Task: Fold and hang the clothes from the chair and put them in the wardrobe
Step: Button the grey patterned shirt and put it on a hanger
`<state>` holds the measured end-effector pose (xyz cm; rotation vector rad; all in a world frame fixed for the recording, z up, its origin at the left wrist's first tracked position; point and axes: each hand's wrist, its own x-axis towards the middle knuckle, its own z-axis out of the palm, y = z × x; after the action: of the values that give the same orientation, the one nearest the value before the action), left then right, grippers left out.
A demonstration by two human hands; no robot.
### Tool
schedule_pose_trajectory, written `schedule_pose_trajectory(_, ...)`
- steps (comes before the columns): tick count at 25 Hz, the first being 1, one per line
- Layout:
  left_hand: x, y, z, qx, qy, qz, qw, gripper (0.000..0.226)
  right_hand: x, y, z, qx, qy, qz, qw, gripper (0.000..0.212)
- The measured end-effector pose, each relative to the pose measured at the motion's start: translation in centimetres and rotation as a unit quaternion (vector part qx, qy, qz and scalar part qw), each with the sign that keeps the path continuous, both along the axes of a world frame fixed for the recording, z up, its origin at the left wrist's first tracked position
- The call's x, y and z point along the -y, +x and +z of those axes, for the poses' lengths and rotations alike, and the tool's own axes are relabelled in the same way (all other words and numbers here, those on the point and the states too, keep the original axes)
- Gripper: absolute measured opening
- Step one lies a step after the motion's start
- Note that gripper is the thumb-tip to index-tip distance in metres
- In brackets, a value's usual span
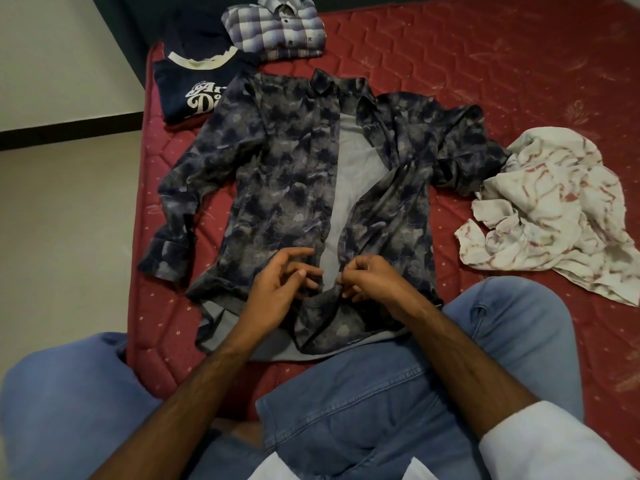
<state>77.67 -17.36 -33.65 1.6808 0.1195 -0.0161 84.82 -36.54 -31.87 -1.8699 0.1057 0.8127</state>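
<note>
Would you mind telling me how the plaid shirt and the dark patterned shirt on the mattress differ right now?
The plaid shirt is folded into a compact stack; the dark patterned shirt lies spread flat, sleeves out. The plaid shirt is buttoned closed, while the dark patterned shirt is open down the front. Nobody touches the plaid shirt; the right hand pinches the dark patterned shirt's front edge. Both have collars and lie on the red mattress.

One head-worn wide-angle view looks steeply down and forward from above the person's lap. It sits close over the two forearms and the bent knees in jeans [398, 403] at the lower edge, and faces along a red mattress [485, 53] toward its far end. Pale floor [69, 209] fills the left side.
</note>
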Motion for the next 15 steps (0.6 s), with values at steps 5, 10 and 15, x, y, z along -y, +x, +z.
schedule_pose_trajectory(5, -1.0, 1.7, -1.0, 0.007, 0.258, -0.029, 0.966, 0.021, 0.7, -0.1, 0.4, -0.04, 0.048, -0.01, 0.998, 0.013)
schedule_pose_trajectory(10, -0.6, 2.0, -1.2, -0.011, 0.337, -0.052, 0.94, 0.018, 1.1, -0.4, 0.4, -0.042, 0.044, 0.006, 0.998, 0.022)
schedule_pose_trajectory(15, 0.6, 1.8, -1.4, -0.035, 0.387, -0.044, 0.92, 0.015, 1.1, -0.5, 0.7, -0.059, 0.074, -0.01, 0.995, 0.014)
